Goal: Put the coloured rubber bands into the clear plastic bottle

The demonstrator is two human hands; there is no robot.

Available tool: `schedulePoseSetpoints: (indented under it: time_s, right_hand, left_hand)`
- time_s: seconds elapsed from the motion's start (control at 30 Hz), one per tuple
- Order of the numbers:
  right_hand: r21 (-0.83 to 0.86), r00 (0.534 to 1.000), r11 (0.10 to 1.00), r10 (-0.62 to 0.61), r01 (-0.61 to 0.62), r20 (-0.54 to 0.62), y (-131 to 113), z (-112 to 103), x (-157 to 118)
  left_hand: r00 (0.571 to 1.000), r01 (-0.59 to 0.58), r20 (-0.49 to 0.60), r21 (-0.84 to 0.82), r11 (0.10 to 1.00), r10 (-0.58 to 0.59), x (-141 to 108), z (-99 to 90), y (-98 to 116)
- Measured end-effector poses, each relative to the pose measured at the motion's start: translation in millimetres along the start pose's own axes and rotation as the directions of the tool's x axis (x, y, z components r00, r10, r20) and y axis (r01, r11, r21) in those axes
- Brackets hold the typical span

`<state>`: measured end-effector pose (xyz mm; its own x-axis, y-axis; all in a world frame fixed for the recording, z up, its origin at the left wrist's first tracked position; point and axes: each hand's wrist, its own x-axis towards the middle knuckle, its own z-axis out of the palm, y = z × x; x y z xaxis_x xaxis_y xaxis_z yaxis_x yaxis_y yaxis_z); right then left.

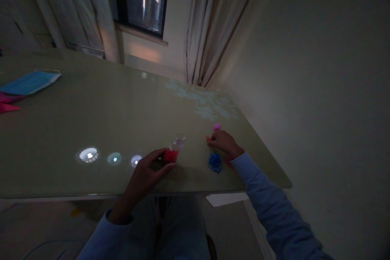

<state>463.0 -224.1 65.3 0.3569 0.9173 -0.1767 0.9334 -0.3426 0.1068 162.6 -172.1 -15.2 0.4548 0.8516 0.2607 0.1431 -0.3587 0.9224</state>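
Observation:
My left hand is wrapped, thumb and fingers on either side, around the lower part of a small clear bottle. Red contents fill the bottle's lower part, and its clear end points away from me. Over the right part of the table, the fingertips of my right hand are pinched at a small orange piece. Just beyond them lies a pink piece. A heap of small blue pieces sits nearer to me, and a red heap is partly hidden under my right wrist.
The glossy table ends at a near edge and a right edge close to the wall. A blue face mask and bright pink pointed pieces lie at the far left. Curtains hang behind.

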Motion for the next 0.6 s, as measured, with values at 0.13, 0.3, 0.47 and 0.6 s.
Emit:
schedulePoseSetpoints:
  time_s: [0.13, 0.3, 0.47, 0.6]
  right_hand:
    - [-0.012, 1.000, 1.000, 0.005, -0.005, -0.010, -4, 2, 1]
    - [-0.022, 0.999, 0.999, -0.030, 0.029, -0.023, -2, 5, 2]
    - [-0.028, 0.991, 0.991, -0.128, 0.127, -0.039, 8, 1, 4]
    - [-0.029, 0.971, 0.973, -0.229, 0.227, -0.068, 17, -4, 11]
  left_hand:
    - [1.000, 0.002, 0.012, -0.013, 1.000, -0.002, 0, -0.9, 3]
    - [1.000, 0.008, 0.015, -0.026, 1.000, -0.008, 1, -0.4, 2]
    - [1.000, 0.010, -0.002, -0.032, 0.999, -0.010, 1, 0.7, 1]
    - [1.000, 0.012, 0.015, -0.022, 1.000, -0.011, 0, 0.1, 1]
